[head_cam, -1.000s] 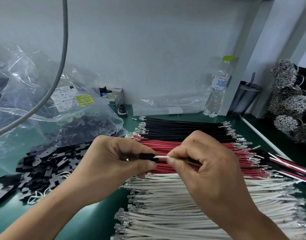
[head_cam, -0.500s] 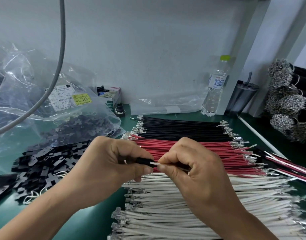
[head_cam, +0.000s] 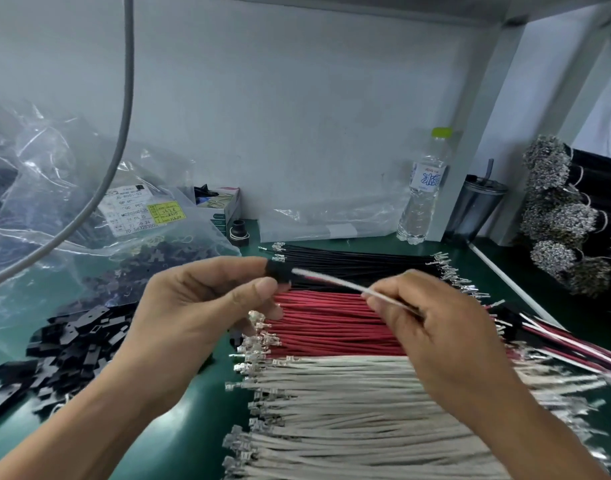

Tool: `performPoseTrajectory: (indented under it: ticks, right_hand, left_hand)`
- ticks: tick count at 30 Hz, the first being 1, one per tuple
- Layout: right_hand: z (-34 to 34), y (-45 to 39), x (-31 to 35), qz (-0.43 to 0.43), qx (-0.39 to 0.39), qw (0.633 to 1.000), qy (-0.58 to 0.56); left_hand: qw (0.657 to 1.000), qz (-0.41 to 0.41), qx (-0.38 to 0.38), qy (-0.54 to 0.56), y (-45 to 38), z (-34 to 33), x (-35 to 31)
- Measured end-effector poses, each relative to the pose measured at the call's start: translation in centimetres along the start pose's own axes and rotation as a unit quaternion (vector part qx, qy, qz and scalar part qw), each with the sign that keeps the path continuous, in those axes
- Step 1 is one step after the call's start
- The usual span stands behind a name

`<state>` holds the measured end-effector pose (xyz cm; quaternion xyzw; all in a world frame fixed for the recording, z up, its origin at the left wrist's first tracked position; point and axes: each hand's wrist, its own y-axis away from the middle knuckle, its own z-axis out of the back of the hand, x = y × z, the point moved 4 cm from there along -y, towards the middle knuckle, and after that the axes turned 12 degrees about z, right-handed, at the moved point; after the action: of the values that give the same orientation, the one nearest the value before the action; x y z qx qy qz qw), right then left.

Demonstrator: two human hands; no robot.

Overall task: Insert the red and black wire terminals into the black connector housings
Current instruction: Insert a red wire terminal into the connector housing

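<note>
Green tabletop (head_cam: 200,393), wire stacks. Left hand (head_cam: 193,306) pinches black housing (head_cam: 278,270); right hand (head_cam: 432,327) pinches white wire (head_cam: 331,280), which runs left into housing. Red wires (head_cam: 331,320) lie below, nearer right hand.

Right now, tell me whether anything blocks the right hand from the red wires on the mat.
Nothing visible does. The right hand, pinching a white wire, hovers directly over the red wires.
</note>
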<state>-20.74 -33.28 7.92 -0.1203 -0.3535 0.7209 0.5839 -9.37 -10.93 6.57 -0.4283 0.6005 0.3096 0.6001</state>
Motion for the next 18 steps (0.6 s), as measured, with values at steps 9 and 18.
performPoseTrajectory:
  ticks: [9, 18]
  right_hand:
    - [10.9, -2.6, -3.2, -0.083, -0.321, 0.918, -0.218]
    - [22.4, 8.2, -21.9, -0.23, -0.111, 0.938, 0.235]
  left_hand:
    - [0.87, -0.074, -0.191, -0.449, -1.4, 4.0, 1.4]
    - [0.708, -0.003, -0.074, -0.703, -5.1, 9.1, 5.9]
